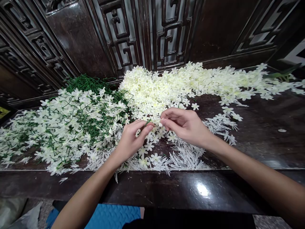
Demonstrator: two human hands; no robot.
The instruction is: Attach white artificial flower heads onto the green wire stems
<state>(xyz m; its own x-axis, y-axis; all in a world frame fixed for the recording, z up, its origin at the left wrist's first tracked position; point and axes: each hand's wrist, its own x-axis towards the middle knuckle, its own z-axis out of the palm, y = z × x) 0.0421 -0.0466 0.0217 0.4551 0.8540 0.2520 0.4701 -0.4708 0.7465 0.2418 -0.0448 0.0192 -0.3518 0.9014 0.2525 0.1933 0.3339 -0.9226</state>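
Note:
Near the middle of the dark wooden bench, my left hand (134, 137) pinches a thin green plastic stem (148, 122) between thumb and forefinger. Close beside it, my right hand (187, 124) is closed in a pinch on a small white flower piece (161, 123), mostly hidden by the fingertips. Behind both hands lies a heap of loose white artificial flower heads (152, 92). To the left spreads a pile of white flowers on green stems (69, 124). Bunches of thin white sprigs (188, 154) lie below my right hand.
A tangle of bare green stems (88, 83) sits at the back left. The carved wooden backrest (143, 35) rises behind the flowers. A small white bit (282, 130) lies on the bench (259, 143) at right. Below the front edge is a blue textured mat (114, 216).

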